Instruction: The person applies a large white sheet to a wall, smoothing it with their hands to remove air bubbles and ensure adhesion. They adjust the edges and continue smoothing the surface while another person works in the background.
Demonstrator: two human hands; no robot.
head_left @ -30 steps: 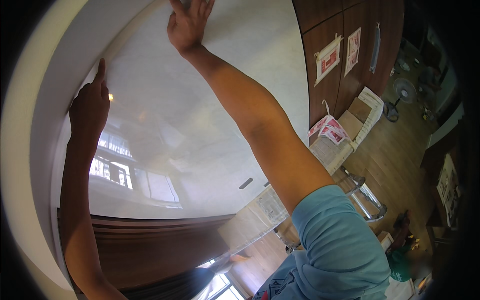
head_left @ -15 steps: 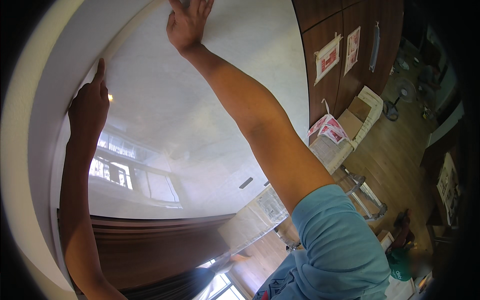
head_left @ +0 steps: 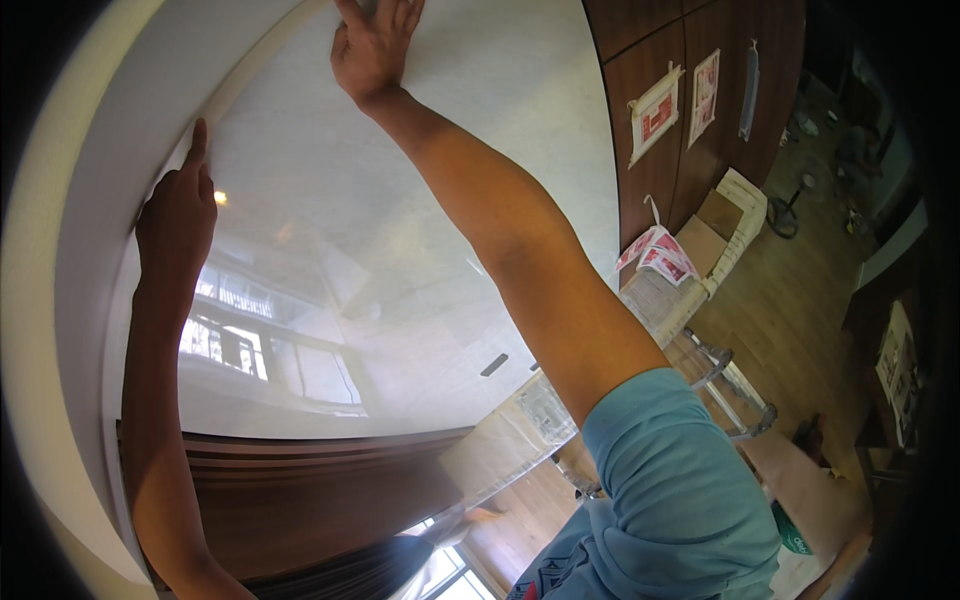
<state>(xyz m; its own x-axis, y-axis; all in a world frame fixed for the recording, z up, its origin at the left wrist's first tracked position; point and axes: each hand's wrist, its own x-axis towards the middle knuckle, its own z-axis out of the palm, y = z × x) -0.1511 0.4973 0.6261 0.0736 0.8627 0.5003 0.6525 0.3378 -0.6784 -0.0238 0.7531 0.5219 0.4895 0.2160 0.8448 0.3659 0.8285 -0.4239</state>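
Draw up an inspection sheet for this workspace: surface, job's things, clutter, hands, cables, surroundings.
Surface: glossy pale panel, reflecting windows.
Job's things: pale edge strip along the panel; no tool seen in either hand.
Clutter: red-and-white sheets beside cardboard.
Hands: left hand, index finger extended at the panel's edge; right hand, fingers spread over the panel, tips cut off by the frame.
Cables: nothing seen.
Surroundings: dark wood panelling, wooden floor, standing fan.
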